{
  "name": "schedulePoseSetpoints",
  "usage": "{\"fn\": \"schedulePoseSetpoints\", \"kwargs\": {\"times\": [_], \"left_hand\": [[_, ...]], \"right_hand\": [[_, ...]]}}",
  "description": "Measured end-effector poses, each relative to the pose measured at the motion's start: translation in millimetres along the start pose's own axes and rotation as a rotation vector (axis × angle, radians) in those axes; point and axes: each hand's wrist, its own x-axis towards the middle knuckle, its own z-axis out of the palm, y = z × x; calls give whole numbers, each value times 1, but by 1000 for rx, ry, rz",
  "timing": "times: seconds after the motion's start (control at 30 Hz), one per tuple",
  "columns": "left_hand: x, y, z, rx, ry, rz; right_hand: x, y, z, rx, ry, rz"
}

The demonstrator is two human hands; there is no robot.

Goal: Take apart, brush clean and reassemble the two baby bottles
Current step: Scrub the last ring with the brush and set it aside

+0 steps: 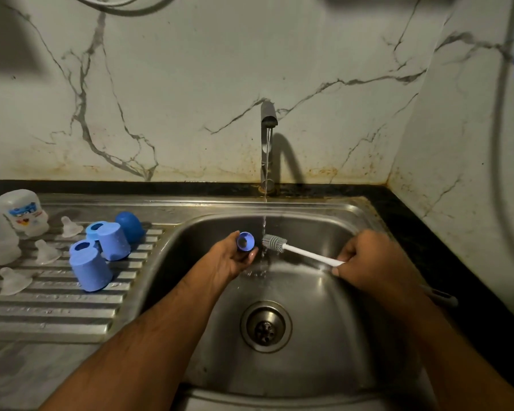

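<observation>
Over the sink basin (pixel 324 345), left hand (pixel 230 258) grips a small blue ring-shaped part (pixel 245 241), opening turned toward the brush. Right hand (pixel 365 261) holds the white handle of the brush (pixel 282 244) in curled fingers — bristle head under the running water (pixel 264 223). Step in hand, by judgement: brushing a screw collar. Next move calls for feeding the bristles into the opening. Farther left on the drainboard (pixel 57 315) — blue caps (pixel 91 269), clear teats (pixel 46 253), two upturned bottles (pixel 23 212); reassembly not yet begun.

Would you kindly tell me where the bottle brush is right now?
The brush is over the sink, held by the right hand, its bristles under the running tap.
</observation>
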Motion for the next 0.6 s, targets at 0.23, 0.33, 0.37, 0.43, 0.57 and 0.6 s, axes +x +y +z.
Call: {"fn": "schedulePoseSetpoints", "kwargs": {"times": [0.23,0.33,0.37,0.43,0.57,0.6], "left_hand": [[-4,-4,10,26,-50,-16],[-3,-5,9,18,-49,-19],[-2,-5,9,12,-48,-24],[-2,-7,9,0,-51,-31],[-2,-12,14,-26,-80,-57],[-4,-13,15,-24,-86,-70]], "right_hand": [[6,6,4,31,-16,27],[9,8,4,53,-26,41],[10,9,3,67,-23,47],[10,10,2,94,-13,66],[11,15,2,114,15,83],[11,15,2,116,9,86]]}}
